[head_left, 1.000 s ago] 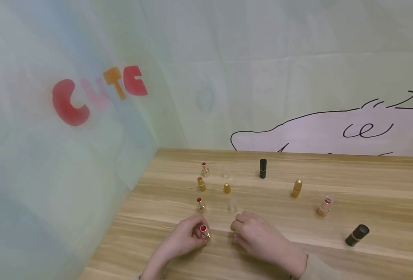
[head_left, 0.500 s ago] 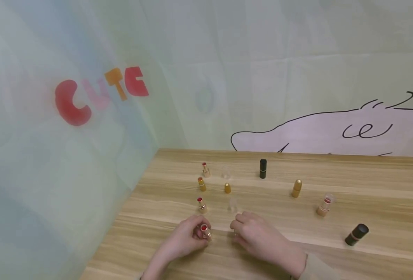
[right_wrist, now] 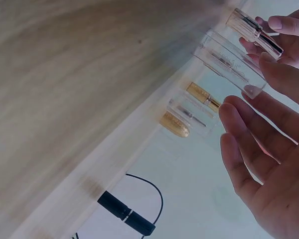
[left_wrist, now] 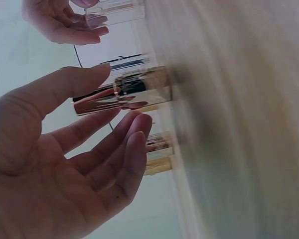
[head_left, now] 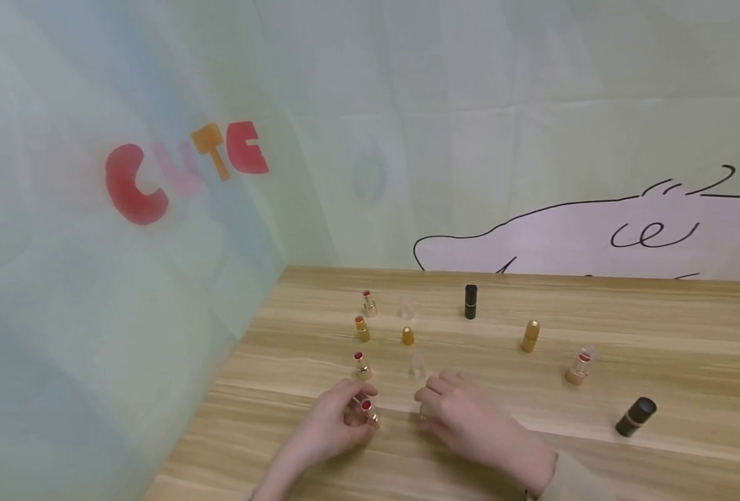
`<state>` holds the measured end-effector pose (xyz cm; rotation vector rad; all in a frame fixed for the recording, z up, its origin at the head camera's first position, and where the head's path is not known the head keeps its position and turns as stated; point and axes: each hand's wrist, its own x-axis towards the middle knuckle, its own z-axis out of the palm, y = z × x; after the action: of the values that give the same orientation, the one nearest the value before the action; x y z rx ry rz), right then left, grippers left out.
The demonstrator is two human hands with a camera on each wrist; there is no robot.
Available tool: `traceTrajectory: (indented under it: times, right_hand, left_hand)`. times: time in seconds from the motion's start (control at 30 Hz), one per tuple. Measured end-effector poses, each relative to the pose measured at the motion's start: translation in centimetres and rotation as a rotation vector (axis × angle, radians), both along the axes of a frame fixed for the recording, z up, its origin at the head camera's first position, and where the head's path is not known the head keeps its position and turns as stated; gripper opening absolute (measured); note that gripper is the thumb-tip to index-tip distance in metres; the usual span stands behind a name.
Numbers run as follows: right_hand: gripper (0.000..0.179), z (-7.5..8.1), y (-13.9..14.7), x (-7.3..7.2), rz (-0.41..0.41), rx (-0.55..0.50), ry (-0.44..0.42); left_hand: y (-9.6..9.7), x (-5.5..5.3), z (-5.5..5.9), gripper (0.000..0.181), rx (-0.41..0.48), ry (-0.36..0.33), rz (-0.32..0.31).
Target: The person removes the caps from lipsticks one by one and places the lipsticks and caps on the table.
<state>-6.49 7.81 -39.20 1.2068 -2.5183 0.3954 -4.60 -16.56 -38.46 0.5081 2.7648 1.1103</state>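
Left of the small gold cap (head_left: 408,337) and nearer me, my left hand (head_left: 329,424) curves about an uncapped, upright lipstick (head_left: 370,415); whether it grips, I cannot tell. The lipstick is probably light, rigid and slick, its red tip soft: best held by the base. Nearer me than the gold cap, a clear cap (right_wrist: 231,62), likely slippery and brittle, best pinched by its sides, adjoins my right hand (head_left: 470,422), whose grasp is equally unclear.

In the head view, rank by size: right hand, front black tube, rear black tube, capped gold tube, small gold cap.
Right hand
Front black tube
Rear black tube and capped gold tube: too alike to rank
Small gold cap
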Motion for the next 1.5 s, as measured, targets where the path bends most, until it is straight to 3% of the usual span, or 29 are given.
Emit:
traceTrajectory:
  times: [0.37,0.6,0.97,1.2,1.33,1.5]
  right_hand:
    - [0.029,0.6,0.7,0.7,-0.043,-0.02,-0.003]
    - [0.031,1.0,1.3,0.8,-0.067,-0.039,0.006]
    - [0.031,2.6,3.0,0.4,-0.112,-0.078,-0.007]
    - [0.029,4.7,4.8,-0.4,-0.159,-0.08,0.081]
    - [0.029,5.7,5.7,-0.9,-0.175,-0.082,0.072]
    - [0.028,6.8,6.8,-1.3,-0.191,-0.102,0.031]
  left_hand:
    - [0.7,0.7,1.5,0.039,-0.048,0.06,0.032]
    - [1.2,0.9,2.3,0.036,-0.09,0.096,0.105]
    - [2.2,0.3,3.8,0.039,-0.114,0.08,0.074]
    - [4.4,-0.6,4.9,0.041,-0.086,0.119,0.031]
    - [5.7,-1.2,5.4,0.041,-0.062,0.163,0.003]
    - [7.5,-1.8,6.0,0.041,-0.03,0.17,0.008]
